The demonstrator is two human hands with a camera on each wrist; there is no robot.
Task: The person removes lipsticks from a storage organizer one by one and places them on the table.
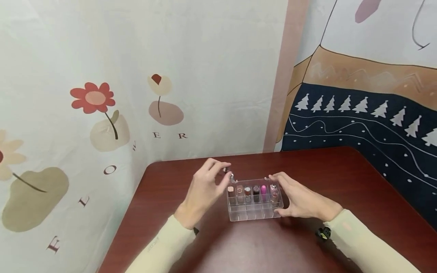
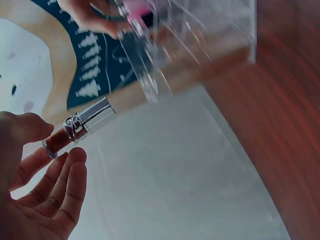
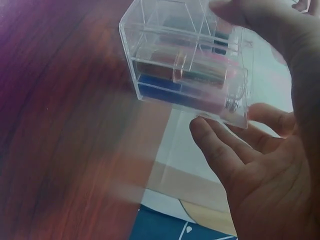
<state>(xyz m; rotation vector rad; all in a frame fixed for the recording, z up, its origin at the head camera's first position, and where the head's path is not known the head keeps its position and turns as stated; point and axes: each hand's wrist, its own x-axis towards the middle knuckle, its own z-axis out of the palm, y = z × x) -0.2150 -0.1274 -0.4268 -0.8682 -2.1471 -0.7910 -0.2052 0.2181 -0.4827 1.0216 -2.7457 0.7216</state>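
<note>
A clear plastic lipstick organizer (image 1: 246,208) stands on the table, divided into small compartments. Several lipsticks (image 1: 263,192) fill its back row, one of them bright pink; the front compartments hold nothing visible. Between thumb and fingers, my left hand (image 1: 204,185) pinches a lipstick tube (image 2: 82,126) with a silver part and a dark reddish-brown end. The tube is above the organizer's back left corner in the head view. My right hand (image 1: 302,197) grips the organizer's right side, thumb near the front and fingers toward the back. In the right wrist view, tubes (image 3: 200,75) show through the clear wall.
The organizer sits on a reddish-brown table (image 1: 218,242) with rounded back corners. A pale curtain (image 1: 218,57) with printed flowers hangs behind and to the left. On the right is a dark blue cloth (image 1: 341,125) with white trees.
</note>
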